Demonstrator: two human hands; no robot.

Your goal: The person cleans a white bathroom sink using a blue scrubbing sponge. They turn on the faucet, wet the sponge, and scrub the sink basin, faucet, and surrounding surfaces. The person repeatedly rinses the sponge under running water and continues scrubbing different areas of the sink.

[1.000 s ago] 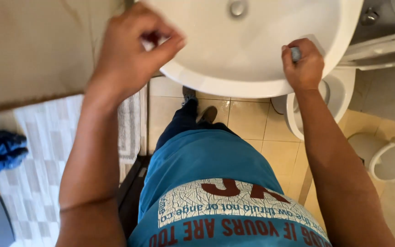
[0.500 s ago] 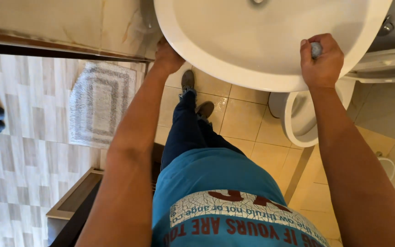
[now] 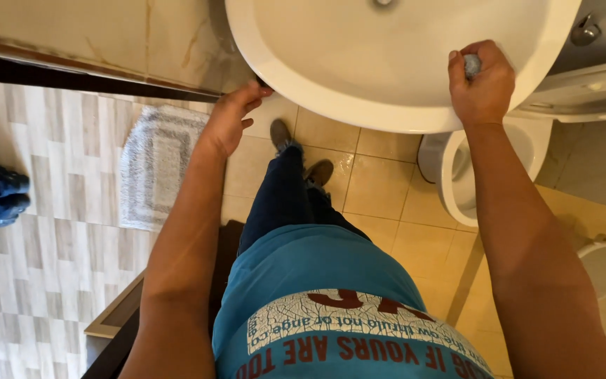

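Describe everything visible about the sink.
The sink is a white, glossy, rounded basin, ceramic by its look, seen from above with a metal drain at the top edge. The basin looks empty. The left hand grips under its rim; the right hand, closed on a small grey object, rests on the rim.

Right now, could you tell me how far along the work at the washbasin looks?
Done: the washbasin bowl looks white and free of marks. In hand: the right hand is closed on a small grey object at the rim, while the left hand grips the rim's underside. Left: nothing shows whether the outside or the toilet has been touched.
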